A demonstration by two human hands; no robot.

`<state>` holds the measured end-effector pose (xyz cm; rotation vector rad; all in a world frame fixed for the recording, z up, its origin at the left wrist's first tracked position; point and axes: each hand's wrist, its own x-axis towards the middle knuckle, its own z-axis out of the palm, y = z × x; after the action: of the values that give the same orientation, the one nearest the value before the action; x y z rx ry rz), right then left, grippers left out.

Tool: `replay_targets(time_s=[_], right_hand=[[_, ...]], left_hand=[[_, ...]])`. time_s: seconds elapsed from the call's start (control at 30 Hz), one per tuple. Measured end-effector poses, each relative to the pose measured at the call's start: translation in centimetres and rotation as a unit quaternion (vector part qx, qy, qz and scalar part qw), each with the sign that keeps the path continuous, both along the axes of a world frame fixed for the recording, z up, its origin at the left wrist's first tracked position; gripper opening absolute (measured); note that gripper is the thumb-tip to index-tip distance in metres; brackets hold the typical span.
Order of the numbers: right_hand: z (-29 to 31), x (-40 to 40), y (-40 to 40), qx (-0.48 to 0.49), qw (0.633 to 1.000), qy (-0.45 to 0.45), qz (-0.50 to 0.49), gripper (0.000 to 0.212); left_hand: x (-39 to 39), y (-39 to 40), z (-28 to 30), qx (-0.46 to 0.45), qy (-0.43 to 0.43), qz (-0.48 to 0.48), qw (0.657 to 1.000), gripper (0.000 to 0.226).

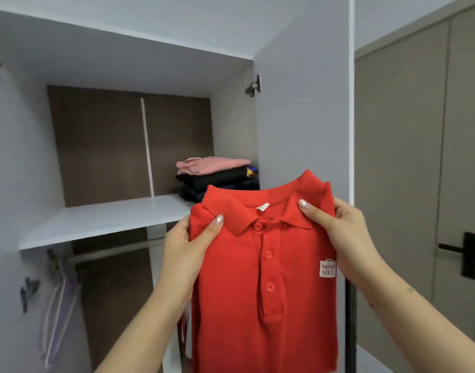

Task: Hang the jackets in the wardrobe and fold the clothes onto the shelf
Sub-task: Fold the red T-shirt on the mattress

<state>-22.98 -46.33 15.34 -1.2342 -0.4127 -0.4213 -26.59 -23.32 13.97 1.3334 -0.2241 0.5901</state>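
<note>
A red polo shirt with a white logo patch hangs in front of the open wardrobe, its sides folded back. My left hand pinches its left shoulder beside the collar. My right hand pinches the right shoulder, thumb on the collar. Behind the shirt, the white shelf carries a stack of folded clothes, pink on top and dark ones beneath, at its right end.
Under the shelf runs a hanging rail with pale hangers at its left. The open wardrobe door stands to the right of the shelf. Further right is a room door with a black handle.
</note>
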Motion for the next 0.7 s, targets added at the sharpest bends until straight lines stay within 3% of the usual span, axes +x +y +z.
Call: replay_targets(time_s=[0.23, 0.43, 0.7], right_hand=[[6.2, 10.9, 8.2, -0.016, 0.998, -0.059, 0.005, 0.007], [11.5, 20.6, 10.8, -0.038, 0.995, -0.096, -0.016, 0.004], [23.4, 36.1, 13.7, -0.09, 0.982, -0.162, -0.03, 0.018]], left_hand=[[10.1, 8.3, 5.5, 0.013, -0.057, 0.016, 0.998, 0.02], [18.9, 11.0, 10.4, 0.037, -0.097, 0.036, 0.994, 0.015], [31.7, 13.3, 20.7, 0.008, -0.113, 0.058, 0.992, 0.016]])
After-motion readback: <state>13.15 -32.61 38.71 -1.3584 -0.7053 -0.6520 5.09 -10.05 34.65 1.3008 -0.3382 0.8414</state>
